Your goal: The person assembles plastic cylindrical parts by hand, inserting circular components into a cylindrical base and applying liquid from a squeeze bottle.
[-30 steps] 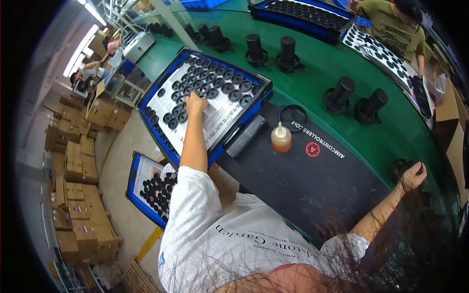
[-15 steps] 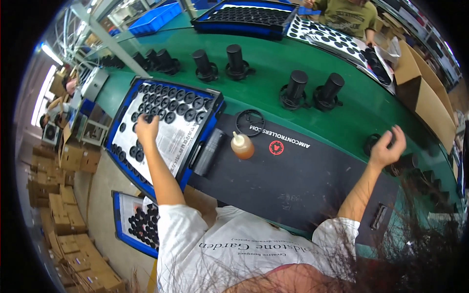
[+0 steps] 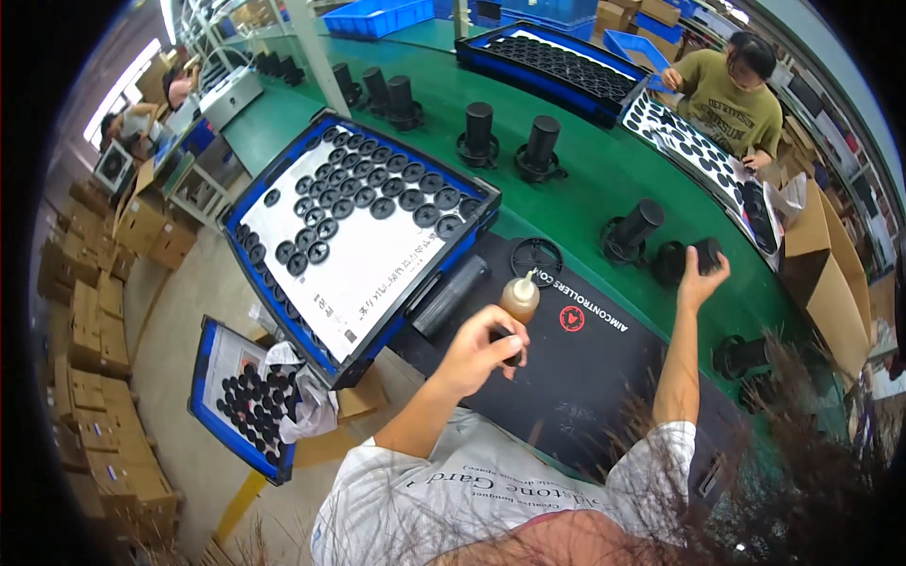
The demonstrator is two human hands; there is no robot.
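**Both hands busy at the green bench**

I note the green table filling the upper middle of the frame, with the black mat at centre right. The blue tray of black round parts sits left of centre, beside the mat. My left hand, centre frame, has its fingers closed on a small black part just below the amber squeeze bottle. My right hand, right of centre, is clamped around a black cylinder at the mat's upper edge
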